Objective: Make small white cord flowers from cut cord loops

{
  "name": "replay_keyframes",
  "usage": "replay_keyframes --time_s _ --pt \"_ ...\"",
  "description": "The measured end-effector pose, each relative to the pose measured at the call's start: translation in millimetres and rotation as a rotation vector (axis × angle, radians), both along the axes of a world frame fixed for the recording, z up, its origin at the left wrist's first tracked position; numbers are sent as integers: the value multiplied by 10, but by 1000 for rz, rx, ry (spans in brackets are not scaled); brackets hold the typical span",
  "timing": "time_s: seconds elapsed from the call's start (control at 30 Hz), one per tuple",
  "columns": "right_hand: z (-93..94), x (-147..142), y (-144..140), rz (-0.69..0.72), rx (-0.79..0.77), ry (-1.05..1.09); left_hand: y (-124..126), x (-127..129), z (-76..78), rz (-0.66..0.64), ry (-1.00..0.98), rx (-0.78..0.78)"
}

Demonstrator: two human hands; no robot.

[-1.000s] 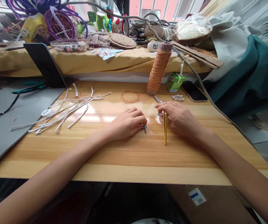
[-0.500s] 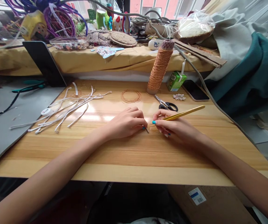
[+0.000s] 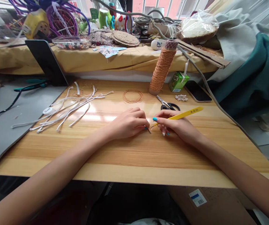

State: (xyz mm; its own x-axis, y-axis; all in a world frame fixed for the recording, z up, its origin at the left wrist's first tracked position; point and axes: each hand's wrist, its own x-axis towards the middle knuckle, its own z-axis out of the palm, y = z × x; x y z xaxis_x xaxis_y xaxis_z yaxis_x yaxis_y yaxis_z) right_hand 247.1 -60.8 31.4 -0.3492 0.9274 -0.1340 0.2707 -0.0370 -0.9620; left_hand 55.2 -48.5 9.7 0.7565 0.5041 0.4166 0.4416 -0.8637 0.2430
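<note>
Right between fingers: yellow tweezers.

Scissors beside a twine spool; white strips lie left.

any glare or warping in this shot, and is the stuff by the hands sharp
Head view: window light leaves a white glare patch on the wooden table left of the left hand; wide-lens warping bows the table edges and stretches both forearms; the right hand and yellow tweezers are sharp, but the tiny piece at the tweezer tip is too small to make out.
</note>
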Motion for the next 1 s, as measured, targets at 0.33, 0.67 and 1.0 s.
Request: replay_keyframes --time_s 0.33,0.67,1.0 --pt "-111 2 -22 62 137 -61 5 6 -8 -3 17 28" --pt "-119 -12 -18 54 135 -33 2 -7 -9 -3 23 42" --pt "-130 9 -24 77 148 -34 3 0 -16 -10 2 51"
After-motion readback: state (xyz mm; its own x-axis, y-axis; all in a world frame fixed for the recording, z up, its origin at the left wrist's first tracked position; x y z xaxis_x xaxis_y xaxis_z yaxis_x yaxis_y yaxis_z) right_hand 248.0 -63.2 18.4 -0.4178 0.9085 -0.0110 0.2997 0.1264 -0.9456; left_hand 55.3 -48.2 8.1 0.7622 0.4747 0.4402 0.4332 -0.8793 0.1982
